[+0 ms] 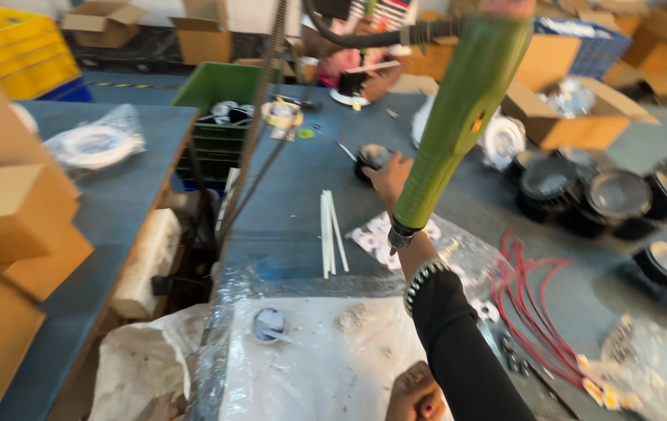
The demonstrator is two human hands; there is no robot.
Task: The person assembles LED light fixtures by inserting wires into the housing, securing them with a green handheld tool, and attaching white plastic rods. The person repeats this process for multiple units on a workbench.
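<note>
The right hand (pixel 389 178) is stretched to a black round housing (pixel 371 158) on the counter (pixel 287 210); finger closure cannot be told. The left hand (pixel 415 396) is curled shut (empty). The hanging green screwdriver (pixel 458 117) could be knocked by the arm.

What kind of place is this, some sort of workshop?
Most likely a small assembly workshop for light fittings: a hanging green power screwdriver, rows of round black housings, loose red wires and cardboard boxes crowd the blue workbench.
</note>
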